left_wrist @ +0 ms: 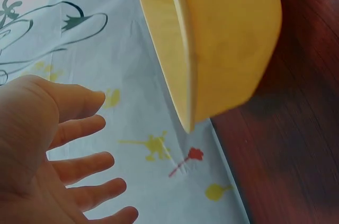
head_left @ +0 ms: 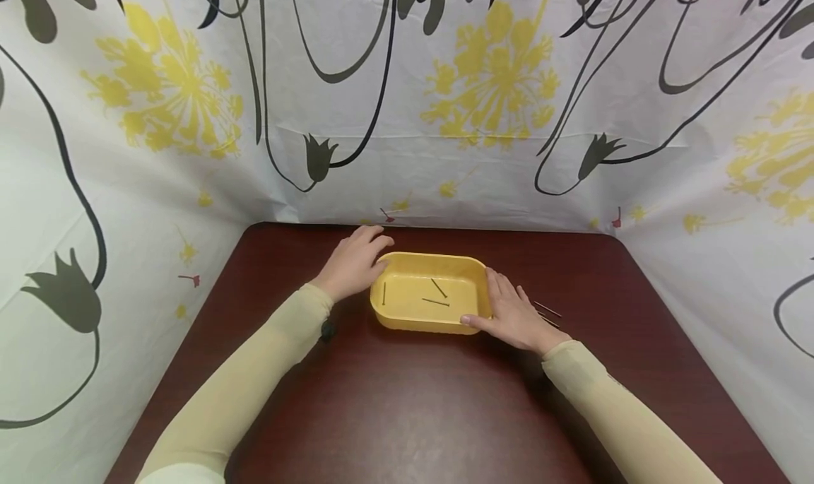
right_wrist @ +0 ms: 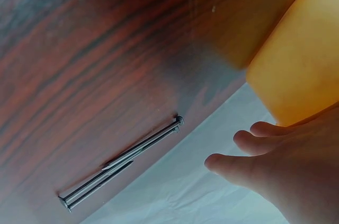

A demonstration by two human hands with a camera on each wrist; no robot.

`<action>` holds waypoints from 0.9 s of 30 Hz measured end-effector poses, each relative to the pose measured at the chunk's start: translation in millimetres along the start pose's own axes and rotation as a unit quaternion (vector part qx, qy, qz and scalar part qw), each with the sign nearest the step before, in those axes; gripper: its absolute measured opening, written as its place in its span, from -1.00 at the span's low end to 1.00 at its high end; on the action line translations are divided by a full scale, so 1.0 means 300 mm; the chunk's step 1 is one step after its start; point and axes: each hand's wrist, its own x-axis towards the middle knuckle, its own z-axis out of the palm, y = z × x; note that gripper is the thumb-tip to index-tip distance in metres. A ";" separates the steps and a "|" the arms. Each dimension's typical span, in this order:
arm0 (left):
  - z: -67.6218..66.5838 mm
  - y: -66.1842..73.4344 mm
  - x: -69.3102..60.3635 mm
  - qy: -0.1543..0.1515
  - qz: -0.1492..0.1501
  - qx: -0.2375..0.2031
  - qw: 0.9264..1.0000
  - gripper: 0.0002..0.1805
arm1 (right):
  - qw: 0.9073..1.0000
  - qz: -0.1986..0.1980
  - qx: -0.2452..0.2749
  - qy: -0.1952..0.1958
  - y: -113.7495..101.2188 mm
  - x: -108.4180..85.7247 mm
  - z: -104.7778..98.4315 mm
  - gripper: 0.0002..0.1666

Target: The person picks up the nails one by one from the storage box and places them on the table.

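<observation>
A yellow tub (head_left: 427, 325) with three nails (head_left: 436, 302) lying inside stands near the far part of the table. My left hand (head_left: 357, 261) is at the tub's left end, fingers spread and slightly bent; in the left wrist view the hand (left_wrist: 63, 155) is apart from the tub (left_wrist: 233, 38). At the right end, my right hand (head_left: 511, 316) rests on the rim with its fingers extended and its thumb at the near corner. In the right wrist view, that hand (right_wrist: 265, 166) lies against the tub (right_wrist: 302, 65).
Several loose nails (head_left: 548, 314) lie on the dark red table (head_left: 407, 413) just right of my right hand; they show as a bundle (right_wrist: 122, 163) in the right wrist view. A small dark object (head_left: 327, 330) is beside my left wrist. Patterned cloth (head_left: 407, 116) hangs around the table.
</observation>
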 end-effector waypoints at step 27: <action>0.138 0.167 0.192 -0.163 0.109 0.056 0.979 -0.58 | 1.000 0.000 -0.003 -0.005 -0.006 -0.001 -0.007 0.44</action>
